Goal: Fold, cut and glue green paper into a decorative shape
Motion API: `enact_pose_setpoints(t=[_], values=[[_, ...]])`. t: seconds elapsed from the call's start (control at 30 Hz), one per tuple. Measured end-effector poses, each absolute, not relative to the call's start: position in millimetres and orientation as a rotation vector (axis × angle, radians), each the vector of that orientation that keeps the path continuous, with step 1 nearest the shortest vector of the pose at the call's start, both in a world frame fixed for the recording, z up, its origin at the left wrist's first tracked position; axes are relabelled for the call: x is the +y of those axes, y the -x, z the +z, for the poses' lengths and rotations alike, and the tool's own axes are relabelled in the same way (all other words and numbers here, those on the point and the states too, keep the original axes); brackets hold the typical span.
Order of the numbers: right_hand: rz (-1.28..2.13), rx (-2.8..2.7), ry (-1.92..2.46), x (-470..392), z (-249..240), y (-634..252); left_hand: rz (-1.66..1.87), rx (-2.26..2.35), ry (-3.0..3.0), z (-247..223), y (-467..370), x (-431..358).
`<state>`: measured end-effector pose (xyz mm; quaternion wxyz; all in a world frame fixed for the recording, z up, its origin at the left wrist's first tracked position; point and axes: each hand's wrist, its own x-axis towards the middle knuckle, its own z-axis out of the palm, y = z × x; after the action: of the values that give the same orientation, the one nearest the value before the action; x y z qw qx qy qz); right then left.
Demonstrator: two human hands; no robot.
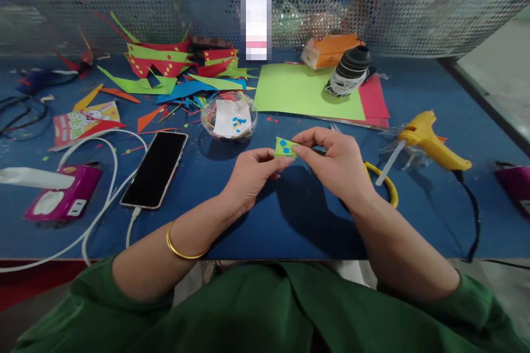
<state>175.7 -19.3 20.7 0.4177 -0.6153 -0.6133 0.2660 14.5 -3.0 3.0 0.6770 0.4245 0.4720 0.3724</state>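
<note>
A small piece of light green paper (pixel 284 147) with blue squares on it is pinched between my two hands above the blue table. My left hand (pixel 254 174) grips its lower left side between thumb and fingers. On its right side, the thumb and fingertips of my right hand (pixel 335 162) are closed, hiding part of the paper. Yellow-handled scissors (pixel 391 187) lie mostly hidden under my right hand and wrist. Beyond my left hand stands a clear round bowl (pixel 206 119) holding a white paper (pixel 226 117) with small blue bits on it.
A yellow glue gun (pixel 434 140) with its cord lies right. Green sheets (pixel 298 88) bear a black spool-like object (pixel 350 69). Cut paper shapes (pixel 159 58) pile at back left. A phone (pixel 156 168), white cable (pixel 114 168) and purple box (pixel 70 193) lie left. Perforated mesh (pixel 207 5) stands behind.
</note>
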Motion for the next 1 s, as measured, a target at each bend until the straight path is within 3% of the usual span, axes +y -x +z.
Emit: enact_pose_setpoints(t=[1.0], values=[[0.681,-1.507,1.521,-18.6,26.8,-182.2,0.847,1.013,-0.920,4.1,-13.6,-1.1]])
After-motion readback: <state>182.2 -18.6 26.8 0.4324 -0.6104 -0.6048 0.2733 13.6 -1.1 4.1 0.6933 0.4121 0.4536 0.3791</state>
